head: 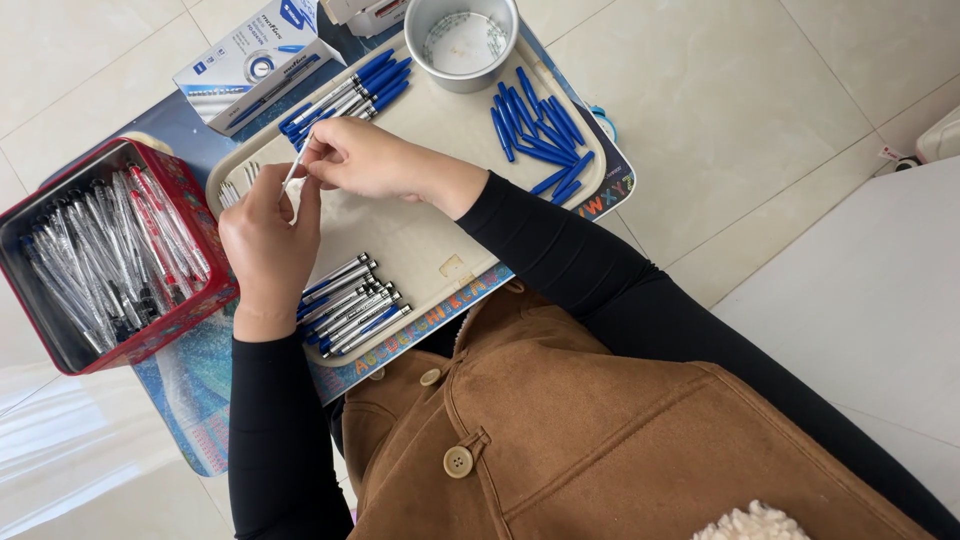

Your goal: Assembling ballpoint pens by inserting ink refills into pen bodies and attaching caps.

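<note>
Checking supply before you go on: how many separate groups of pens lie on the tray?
3: capped pens at the far edge, loose blue caps beside the metal cup, finished pens near the left hand.

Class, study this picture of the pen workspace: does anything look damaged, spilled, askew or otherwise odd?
Little stands out. The beige tray has a small chipped or peeling patch near its front edge. The loose blue caps lie scattered rather than lined up. Both hands hold one pen.

A home, likely: pale tiled floor (pixel 760 90), a low desk (pixel 200 400) with a child's alphabet mat, a tray (pixel 420 240) of pens.
</note>
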